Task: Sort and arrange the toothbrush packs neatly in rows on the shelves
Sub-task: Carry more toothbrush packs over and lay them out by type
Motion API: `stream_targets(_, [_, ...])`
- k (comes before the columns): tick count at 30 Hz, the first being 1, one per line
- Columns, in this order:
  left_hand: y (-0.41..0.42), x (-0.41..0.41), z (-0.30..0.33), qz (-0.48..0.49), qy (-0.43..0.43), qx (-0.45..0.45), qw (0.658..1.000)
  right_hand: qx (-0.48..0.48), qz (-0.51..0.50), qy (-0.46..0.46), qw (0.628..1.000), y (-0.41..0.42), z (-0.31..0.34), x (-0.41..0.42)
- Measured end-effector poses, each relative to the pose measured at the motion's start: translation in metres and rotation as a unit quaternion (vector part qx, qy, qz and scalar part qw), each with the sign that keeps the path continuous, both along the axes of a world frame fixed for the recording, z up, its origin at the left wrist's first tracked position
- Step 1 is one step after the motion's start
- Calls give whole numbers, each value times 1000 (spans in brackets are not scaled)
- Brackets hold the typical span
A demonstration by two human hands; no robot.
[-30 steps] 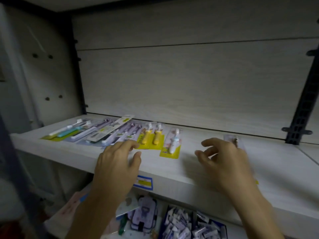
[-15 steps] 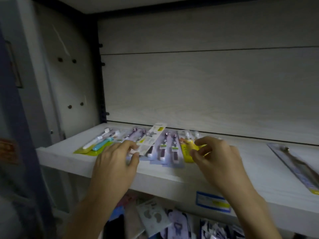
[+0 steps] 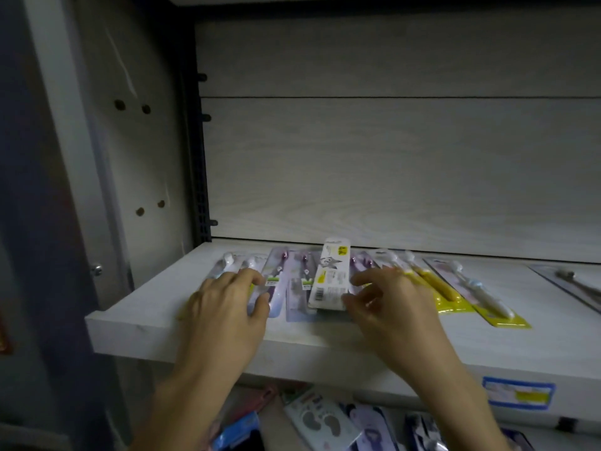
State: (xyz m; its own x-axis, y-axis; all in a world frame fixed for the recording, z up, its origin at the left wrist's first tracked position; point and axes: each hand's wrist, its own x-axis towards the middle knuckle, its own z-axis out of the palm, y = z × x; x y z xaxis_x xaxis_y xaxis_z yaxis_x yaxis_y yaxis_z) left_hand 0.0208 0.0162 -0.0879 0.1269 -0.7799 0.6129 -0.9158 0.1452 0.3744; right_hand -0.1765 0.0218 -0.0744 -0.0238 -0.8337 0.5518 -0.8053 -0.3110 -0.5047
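White toothbrush pack (image 3: 330,278) lies askew across the row on the shelf (image 3: 156,301).
Right hand (image 3: 390,307) pinches its near right edge; left hand (image 3: 227,301) rests with loosely bent fingers on purple packs (image 3: 276,278) just left.

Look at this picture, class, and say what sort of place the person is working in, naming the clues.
Most likely a shop. Blister-packed toothbrush packs lie side by side on a pale display shelf, a blue and yellow price label is stuck to the shelf's front edge, and more packaged goods fill the shelf below.
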Motion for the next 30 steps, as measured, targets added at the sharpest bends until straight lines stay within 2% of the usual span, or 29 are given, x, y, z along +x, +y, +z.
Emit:
stream_targets(2, [-7, 2, 2, -1, -14, -6, 1000, -4, 2, 17, 1000, -6, 3, 14])
stream_targets(6, [-15, 1, 4, 12, -40, 50, 998, -16, 13, 41, 999, -19, 7, 41])
stream_targets(10, [-22, 1, 6, 20, -76, 67, 995, -14, 2, 93, 996, -34, 9, 61])
stream_targets(15, [-32, 1, 8, 26, -100, 118, 988, 52, -42, 193, 979, -43, 12, 70])
stream_targets(19, [-36, -3, 11, 34, -103, 124, 986, 76, -83, 212, 971, -49, 12, 67])
stream_targets(30, [-41, -10, 19, 0, 40, 5, 999, 108, -91, 226, 964, -53, 14, 65])
